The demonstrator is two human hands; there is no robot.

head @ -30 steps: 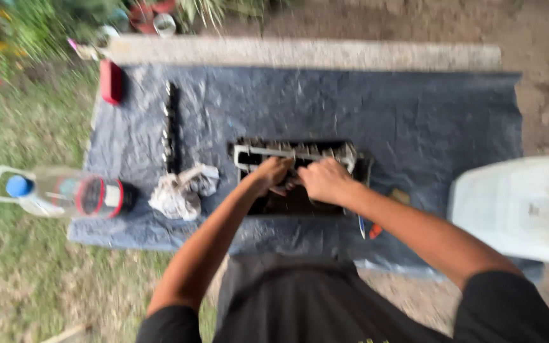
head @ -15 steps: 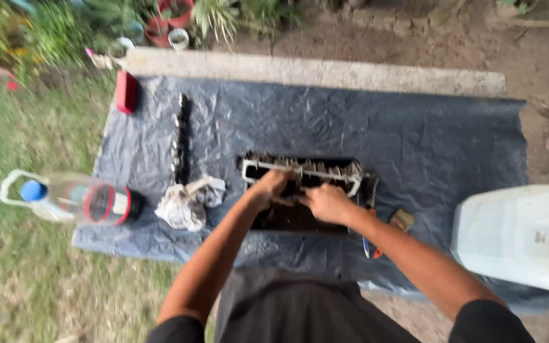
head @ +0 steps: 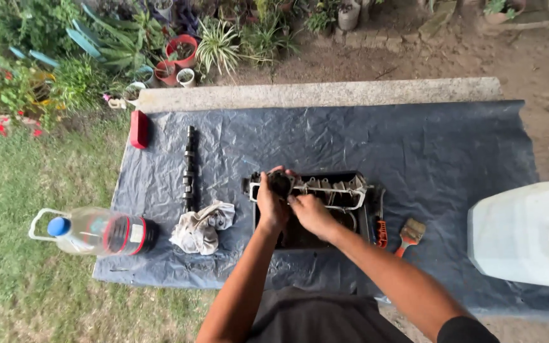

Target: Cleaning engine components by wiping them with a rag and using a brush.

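Observation:
A dark tray (head: 376, 202) holding a greasy metal engine part (head: 335, 188) lies on a blue-grey plastic sheet (head: 427, 146). My left hand (head: 271, 204) grips a small dark round piece (head: 280, 182) over the tray's left end. Close beside it to the right, my right hand (head: 311, 213) has its fingers closed near that piece; what it holds is hidden. A camshaft (head: 189, 169) lies left of the tray, with a dirty rag (head: 201, 227) below it.
A clear plastic bottle (head: 93, 230) lies at the sheet's left edge, a red block (head: 138, 129) at its far left corner. A paintbrush (head: 409, 233) rests right of the tray. A white jerrycan (head: 528, 232) stands at right. Potted plants (head: 179, 54) line the back.
My left hand has lifted the small dark piece at the tray's left end, and my right hand has drawn in beside it. The camera has tilted up, showing more garden.

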